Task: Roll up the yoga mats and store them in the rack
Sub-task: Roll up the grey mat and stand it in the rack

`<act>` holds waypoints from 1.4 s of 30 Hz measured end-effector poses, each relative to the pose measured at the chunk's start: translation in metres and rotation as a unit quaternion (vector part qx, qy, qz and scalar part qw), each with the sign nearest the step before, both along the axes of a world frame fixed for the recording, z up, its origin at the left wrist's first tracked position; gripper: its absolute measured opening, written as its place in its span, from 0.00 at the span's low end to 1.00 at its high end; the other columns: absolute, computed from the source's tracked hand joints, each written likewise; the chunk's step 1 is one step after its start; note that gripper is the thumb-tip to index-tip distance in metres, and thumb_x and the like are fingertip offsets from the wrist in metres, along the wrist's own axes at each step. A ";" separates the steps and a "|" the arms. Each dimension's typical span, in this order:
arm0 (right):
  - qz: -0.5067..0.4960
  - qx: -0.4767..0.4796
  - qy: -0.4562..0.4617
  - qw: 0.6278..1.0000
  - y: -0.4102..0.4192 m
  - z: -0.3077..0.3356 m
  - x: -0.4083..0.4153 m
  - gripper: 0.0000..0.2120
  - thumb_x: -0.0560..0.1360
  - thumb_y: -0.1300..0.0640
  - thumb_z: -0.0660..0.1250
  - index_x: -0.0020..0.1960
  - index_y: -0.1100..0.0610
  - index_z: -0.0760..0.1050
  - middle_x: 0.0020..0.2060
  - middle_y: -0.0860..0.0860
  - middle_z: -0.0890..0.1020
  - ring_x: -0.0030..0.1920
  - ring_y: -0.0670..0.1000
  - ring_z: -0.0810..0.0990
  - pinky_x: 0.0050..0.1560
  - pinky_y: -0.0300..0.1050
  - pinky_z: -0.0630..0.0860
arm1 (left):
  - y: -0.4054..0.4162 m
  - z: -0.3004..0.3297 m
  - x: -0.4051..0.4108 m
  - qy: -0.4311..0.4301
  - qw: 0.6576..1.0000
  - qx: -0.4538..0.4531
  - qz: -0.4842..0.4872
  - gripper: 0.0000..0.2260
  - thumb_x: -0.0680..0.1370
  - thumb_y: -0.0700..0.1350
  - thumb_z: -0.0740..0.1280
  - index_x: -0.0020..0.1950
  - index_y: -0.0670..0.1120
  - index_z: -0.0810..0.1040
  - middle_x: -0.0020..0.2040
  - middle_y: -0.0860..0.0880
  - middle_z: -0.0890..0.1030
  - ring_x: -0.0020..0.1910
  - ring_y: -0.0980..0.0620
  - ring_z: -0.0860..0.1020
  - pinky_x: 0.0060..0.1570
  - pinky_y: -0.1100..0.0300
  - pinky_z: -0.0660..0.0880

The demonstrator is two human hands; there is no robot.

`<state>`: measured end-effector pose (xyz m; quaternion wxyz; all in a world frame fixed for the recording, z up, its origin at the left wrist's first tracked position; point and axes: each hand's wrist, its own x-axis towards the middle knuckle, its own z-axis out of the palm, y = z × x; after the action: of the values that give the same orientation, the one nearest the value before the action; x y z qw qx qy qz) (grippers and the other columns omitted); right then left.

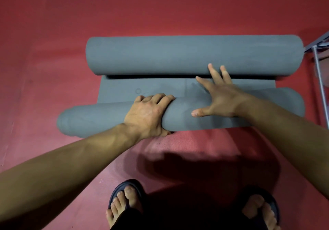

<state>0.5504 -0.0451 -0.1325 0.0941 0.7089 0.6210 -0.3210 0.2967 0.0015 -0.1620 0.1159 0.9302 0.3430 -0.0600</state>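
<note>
**On red floor, grey mats half rolled**

Across the red floor [44, 69], gripped the near mat roll [110, 116] with curled left hand [149, 114]; pressed flat, fingers spread, with right hand [220, 98]. Beyond, lay a rolled mat [178, 55]; far right, rack [318, 66].

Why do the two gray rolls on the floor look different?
The far gray roll is fatter and straight, while the near gray roll is thinner and uneven, with its left end poking out. Nobody grips the far roll; only the right hand's fingertips reach it. The left hand grips the near roll, and the right hand lies flat on it. Both are gray and lie crosswise on the red floor.
</note>
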 end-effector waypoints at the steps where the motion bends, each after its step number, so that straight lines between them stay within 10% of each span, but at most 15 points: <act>1: -0.001 -0.008 -0.007 1.000 -0.005 -0.001 -0.001 0.64 0.51 0.16 0.59 0.79 0.39 0.40 0.76 0.45 0.28 0.76 0.56 0.26 0.75 0.69 0.52 | -0.003 0.001 -0.002 0.006 1.000 -0.014 -0.002 0.46 0.58 0.72 0.71 0.71 0.55 0.63 0.63 0.53 0.76 0.59 0.47 0.78 0.58 0.49 0.71; 13: 0.005 0.010 -0.054 0.998 -0.014 0.013 -0.007 0.60 0.54 0.16 0.53 0.78 0.38 0.35 0.77 0.47 0.29 0.77 0.59 0.29 0.75 0.66 0.53 | 0.037 0.019 -0.012 -0.007 0.958 -0.283 0.046 0.47 0.49 0.71 0.75 0.68 0.62 0.73 0.63 0.62 0.78 0.61 0.56 0.76 0.65 0.55 0.72; 17: 0.005 0.026 -0.075 0.997 -0.010 0.012 -0.005 0.55 0.59 0.17 0.51 0.79 0.39 0.38 0.78 0.48 0.31 0.78 0.59 0.31 0.75 0.64 0.52 | 0.053 0.025 -0.016 -0.085 0.988 -0.126 0.015 0.28 0.61 0.72 0.70 0.58 0.63 0.79 0.57 0.59 0.78 0.53 0.50 0.75 0.56 0.48 0.74; 21: -0.012 0.079 -0.074 0.994 0.008 0.009 0.006 0.45 0.68 0.21 0.48 0.80 0.41 0.46 0.80 0.48 0.37 0.79 0.59 0.36 0.74 0.66 0.55 | 0.019 0.038 -0.005 -0.082 0.995 -0.027 0.041 0.07 0.74 0.53 0.69 0.52 0.57 0.81 0.53 0.57 0.81 0.48 0.46 0.78 0.45 0.54 0.75; 27: -0.044 0.125 -0.074 0.988 0.038 0.010 0.009 0.38 0.74 0.27 0.53 0.79 0.41 0.50 0.81 0.50 0.41 0.79 0.59 0.40 0.73 0.66 0.56 | -0.025 0.022 0.006 0.050 0.998 0.037 0.032 0.48 0.70 0.72 0.62 0.78 0.42 0.58 0.77 0.41 0.63 0.75 0.37 0.62 0.75 0.44 0.58; 30: -0.049 0.202 -0.110 0.972 0.037 0.007 0.002 0.35 0.75 0.30 0.56 0.78 0.42 0.56 0.78 0.54 0.55 0.76 0.62 0.54 0.67 0.65 0.64 | 0.006 0.013 0.019 0.107 0.993 0.046 0.022 0.61 0.58 0.79 0.66 0.79 0.43 0.53 0.76 0.43 0.64 0.73 0.39 0.64 0.74 0.46 0.58; 35: -0.040 0.231 -0.163 0.958 0.034 -0.002 -0.005 0.34 0.76 0.32 0.55 0.78 0.46 0.60 0.62 0.57 0.70 0.61 0.61 0.68 0.57 0.58 0.70 | 0.060 0.017 0.038 0.094 0.996 -0.002 0.008 0.55 0.56 0.74 0.72 0.75 0.48 0.62 0.68 0.46 0.74 0.62 0.42 0.75 0.63 0.50 0.69; 42: -0.038 0.167 -0.140 0.975 -0.017 -0.007 -0.019 0.39 0.74 0.29 0.44 0.79 0.47 0.58 0.71 0.56 0.65 0.69 0.60 0.63 0.66 0.60 0.67 | 0.034 0.023 0.018 0.106 0.994 -0.030 -0.010 0.51 0.55 0.74 0.71 0.72 0.51 0.64 0.65 0.50 0.76 0.61 0.44 0.77 0.61 0.51 0.70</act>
<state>0.5311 -0.0623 -0.1397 0.0480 0.7755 0.6192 -0.1136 0.3147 0.0359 -0.1387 0.1066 0.9180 0.3420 -0.1698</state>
